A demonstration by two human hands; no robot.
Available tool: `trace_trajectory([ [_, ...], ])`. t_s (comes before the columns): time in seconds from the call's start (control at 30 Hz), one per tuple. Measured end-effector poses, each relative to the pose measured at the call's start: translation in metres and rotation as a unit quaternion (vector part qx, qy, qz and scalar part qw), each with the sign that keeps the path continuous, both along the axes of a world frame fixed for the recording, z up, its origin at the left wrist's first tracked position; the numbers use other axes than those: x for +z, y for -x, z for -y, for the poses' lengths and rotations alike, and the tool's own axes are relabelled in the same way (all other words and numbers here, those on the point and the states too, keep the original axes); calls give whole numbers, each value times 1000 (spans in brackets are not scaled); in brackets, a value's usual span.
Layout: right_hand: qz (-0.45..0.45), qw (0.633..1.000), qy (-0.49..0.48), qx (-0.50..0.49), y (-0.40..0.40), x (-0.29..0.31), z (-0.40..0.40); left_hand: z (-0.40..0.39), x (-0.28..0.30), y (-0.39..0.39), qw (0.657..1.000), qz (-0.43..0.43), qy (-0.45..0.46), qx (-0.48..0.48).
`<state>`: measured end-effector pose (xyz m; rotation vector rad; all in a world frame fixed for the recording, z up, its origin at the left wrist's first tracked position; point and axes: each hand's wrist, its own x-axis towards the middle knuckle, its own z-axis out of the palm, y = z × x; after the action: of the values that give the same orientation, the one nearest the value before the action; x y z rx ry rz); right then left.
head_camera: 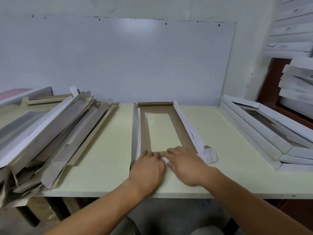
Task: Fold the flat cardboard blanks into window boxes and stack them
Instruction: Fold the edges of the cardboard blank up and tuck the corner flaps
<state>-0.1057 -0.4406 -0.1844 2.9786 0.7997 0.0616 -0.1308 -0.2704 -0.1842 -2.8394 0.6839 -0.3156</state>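
A long cardboard blank (144,131) with a rectangular window lies brown side up in the middle of the table, its long side flaps raised. My left hand (149,167) and my right hand (186,165) lie side by side on its near end, fingers flat and pressing the near flap down. A small white tab shows between the two hands. A messy pile of flat blanks (55,133) sits at the left. Folded window boxes (264,133) are stacked at the right.
The pale table (105,150) has bare surface on both sides of the blank. A white board leans on the wall behind. More white boxes (298,82) are stacked at the far right on a red-brown ledge. The table's front edge runs just below my wrists.
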Motion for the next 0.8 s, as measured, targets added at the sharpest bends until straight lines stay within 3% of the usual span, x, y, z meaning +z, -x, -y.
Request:
trace_trajectory([
  [0.13, -137, 989, -44, -17, 0, -20, 1, -20, -7, 11, 1000, -10, -24, -1],
  [0.33, -140, 985, -20, -95, 1, -20, 46, -58, 6, 26, 997, -29, -64, 28],
  [0.43, -124, 987, -8, -101, 3, -14, 41, -72, 4, 29, 992, -103, 67, 9],
  [0.5, -80, 992, -21, -97, 3, -5, 31, -86, 5, 30, 948, -210, 238, -34],
  [0.6, -61, 983, -144, -94, -3, 16, 18, -110, 8, 26, 890, -230, 385, -82],
  [0.7, -156, 952, -242, -101, -13, 31, 2, -133, 9, 19, 894, -245, 367, -79],
  [0.8, -218, 942, -237, -98, -24, 38, -12, -143, 8, 10, 915, -236, 317, -86],
])
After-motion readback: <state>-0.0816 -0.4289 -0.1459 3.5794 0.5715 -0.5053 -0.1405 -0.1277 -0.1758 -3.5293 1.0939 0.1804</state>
